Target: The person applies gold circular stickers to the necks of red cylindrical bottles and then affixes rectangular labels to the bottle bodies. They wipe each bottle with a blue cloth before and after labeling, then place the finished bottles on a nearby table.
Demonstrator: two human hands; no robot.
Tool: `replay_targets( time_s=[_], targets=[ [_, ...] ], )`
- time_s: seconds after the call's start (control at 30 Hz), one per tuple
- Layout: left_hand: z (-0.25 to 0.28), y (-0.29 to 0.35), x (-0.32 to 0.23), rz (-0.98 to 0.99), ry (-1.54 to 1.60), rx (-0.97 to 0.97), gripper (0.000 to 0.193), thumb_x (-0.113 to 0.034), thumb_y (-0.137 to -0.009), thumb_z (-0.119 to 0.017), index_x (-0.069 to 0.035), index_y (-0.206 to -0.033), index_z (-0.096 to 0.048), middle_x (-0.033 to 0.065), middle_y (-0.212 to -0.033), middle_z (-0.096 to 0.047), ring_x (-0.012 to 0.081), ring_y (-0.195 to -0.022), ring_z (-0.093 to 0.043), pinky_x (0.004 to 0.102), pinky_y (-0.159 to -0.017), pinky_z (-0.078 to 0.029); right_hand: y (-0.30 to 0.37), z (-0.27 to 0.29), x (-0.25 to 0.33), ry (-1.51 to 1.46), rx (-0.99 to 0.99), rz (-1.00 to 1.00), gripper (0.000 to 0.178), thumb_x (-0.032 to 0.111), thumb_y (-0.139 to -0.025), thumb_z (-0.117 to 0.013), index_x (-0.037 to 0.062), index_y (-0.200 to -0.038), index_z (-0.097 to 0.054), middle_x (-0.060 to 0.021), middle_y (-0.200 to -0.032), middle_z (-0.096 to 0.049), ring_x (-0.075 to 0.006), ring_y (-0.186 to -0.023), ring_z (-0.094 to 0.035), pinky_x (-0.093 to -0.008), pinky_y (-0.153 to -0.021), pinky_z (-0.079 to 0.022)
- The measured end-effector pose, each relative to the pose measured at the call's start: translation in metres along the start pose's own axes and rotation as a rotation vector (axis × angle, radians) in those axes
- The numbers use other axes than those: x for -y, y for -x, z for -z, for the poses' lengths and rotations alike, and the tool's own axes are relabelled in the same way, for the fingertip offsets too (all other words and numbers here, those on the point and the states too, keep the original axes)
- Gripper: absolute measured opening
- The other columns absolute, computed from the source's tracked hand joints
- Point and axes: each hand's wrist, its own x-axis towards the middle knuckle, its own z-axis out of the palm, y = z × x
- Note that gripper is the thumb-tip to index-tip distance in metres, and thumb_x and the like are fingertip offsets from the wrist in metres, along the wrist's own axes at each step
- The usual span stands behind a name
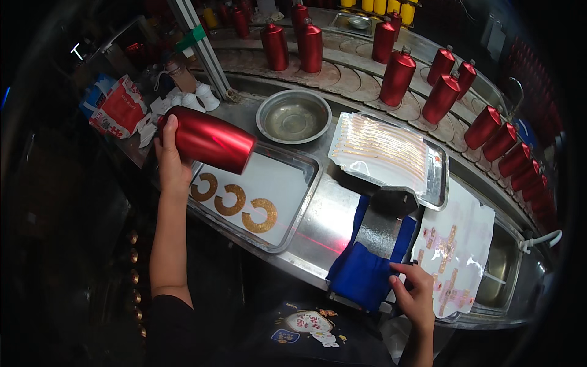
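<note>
The person's left hand (173,164) and right hand (416,295) are both bare, with no gloves, rings or watch showing. The left forearm is bare along its whole length up to a black short sleeve (171,318) that ends just above the elbow. The right forearm is bare as far as it shows at the near edge. The black shirt carries a printed cartoon patch (309,324) on the chest, in white, blue and orange, with small shapes around an oval.

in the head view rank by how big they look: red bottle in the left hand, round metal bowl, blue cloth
1. red bottle
2. blue cloth
3. round metal bowl
Bottle and cloth look close in size, and both sit nearer the camera than the bowl, so their order is unsure.
</note>
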Motion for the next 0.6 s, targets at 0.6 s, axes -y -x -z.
replay_targets(
  time_s=[0.6],
  targets=[
    [-0.081,0.234,0.056,0.021,-0.181,0.586,0.056,-0.029,-0.081,-0.084,-0.003,-0.121,-0.055,0.0086,-0.111,-0.066,0.0180,-0.097,-0.068,0.0325,-0.088,-0.056,-0.001,-0.042,0.020,0.110,0.012,0.297,0.087,0.035,-0.078,-0.083,0.0114,-0.151,-0.041,-0.0149,-0.095,-0.056,-0.0330,-0.073,-0.060,-0.0405,-0.064,-0.052]
  ],
)
